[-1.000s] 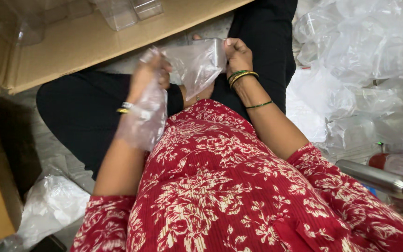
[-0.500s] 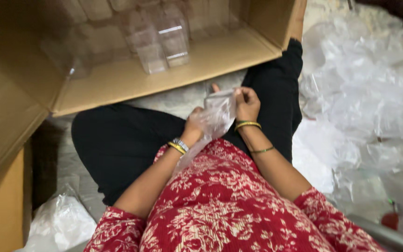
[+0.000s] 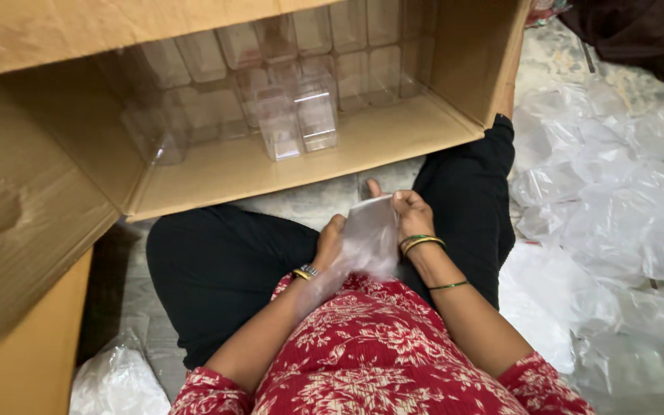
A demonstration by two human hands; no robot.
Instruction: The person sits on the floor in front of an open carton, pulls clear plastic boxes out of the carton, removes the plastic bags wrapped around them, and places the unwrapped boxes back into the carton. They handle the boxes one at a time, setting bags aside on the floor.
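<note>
I sit cross-legged on the floor and hold a clear plastic bag point(image 3: 369, 238) over my lap with both hands. My left hand point(image 3: 330, 242) grips its left side, partly behind the plastic. My right hand point(image 3: 412, 214) pinches its upper right edge. What is inside the bag is too hazy to tell. In front of my knees a large cardboard box point(image 3: 286, 165) lies on its side, open toward me. Several clear plastic boxes point(image 3: 299, 119) stand stacked inside it, toward the back.
A heap of crumpled clear plastic bags point(image 3: 616, 200) covers the floor to my right. Another white bag point(image 3: 117, 380) lies at the lower left, beside a cardboard flap point(image 3: 24, 230). A dark cloth point(image 3: 639, 38) is at the top right.
My hands came together from apart and lowered the bag close in front of me. The view tilted up, so the open box and its clear boxes now show fully.
</note>
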